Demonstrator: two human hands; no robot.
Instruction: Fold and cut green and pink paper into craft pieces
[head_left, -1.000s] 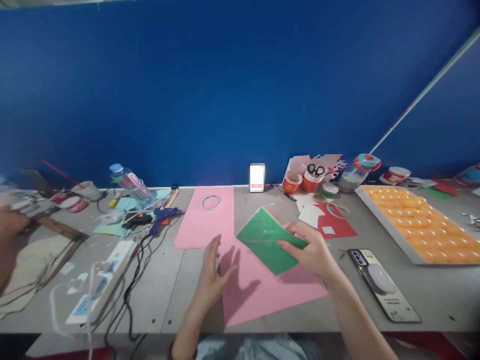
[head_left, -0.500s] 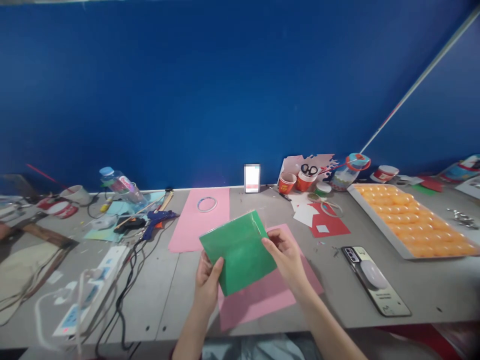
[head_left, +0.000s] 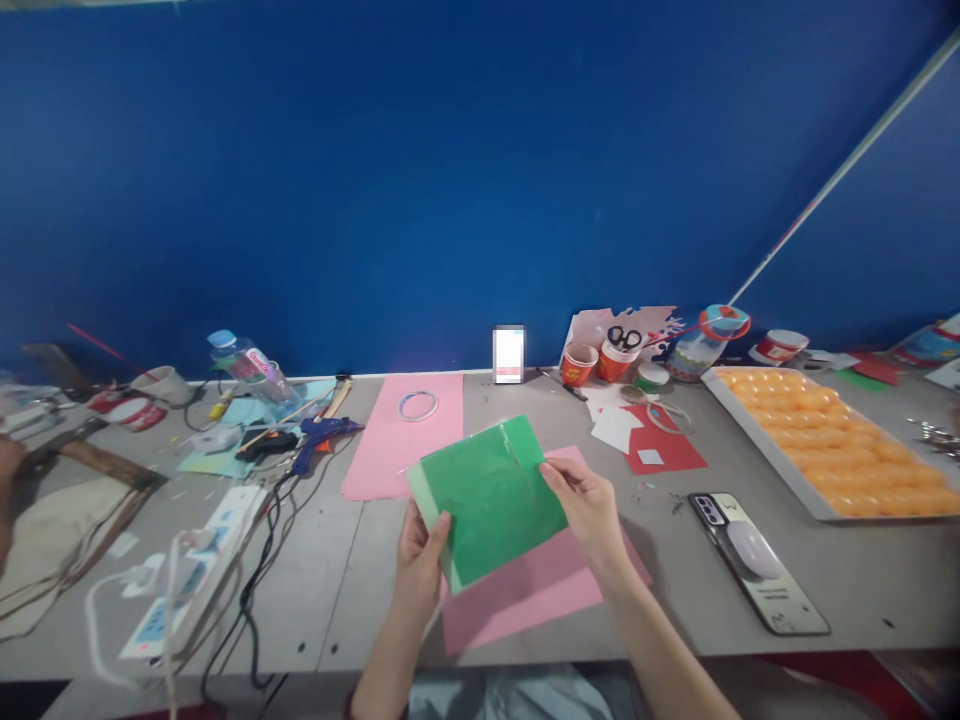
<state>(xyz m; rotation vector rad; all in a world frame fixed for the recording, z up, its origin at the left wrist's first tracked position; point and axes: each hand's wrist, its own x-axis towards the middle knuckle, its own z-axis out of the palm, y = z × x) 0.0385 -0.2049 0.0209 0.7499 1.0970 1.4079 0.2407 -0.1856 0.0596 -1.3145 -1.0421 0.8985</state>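
While a blue wall (head_left: 480,180) fills the upper part of the view, a grey table (head_left: 300,560) runs beneath it. On the table's right side sits a shallow tray (head_left: 757,442) of orange domes. One pink sheet (head_left: 525,610) lies near the person, and another pink sheet (head_left: 375,465) lies farther back. Above the nearer one, raised and tilted, is a glossy green sheet (head_left: 491,500), with a pale strip along its left edge. The left hand (head_left: 418,565) pinches its lower left part, thumb on top and fingers behind; the right hand (head_left: 589,510) pinches its right edge between thumb and fingers. A power strip (head_left: 199,570) lies to the left, a phone (head_left: 780,590) to the right. Past the power strip leans a bottle (head_left: 256,372), with a blue glue gun (head_left: 319,435) nearby. Two red cups stand by the wall, scissors (head_left: 624,338) upright in the right one. On the farther pink sheet rests a ring (head_left: 418,420). Smallest is a white scrap (head_left: 649,457), lying on red paper (head_left: 679,455).
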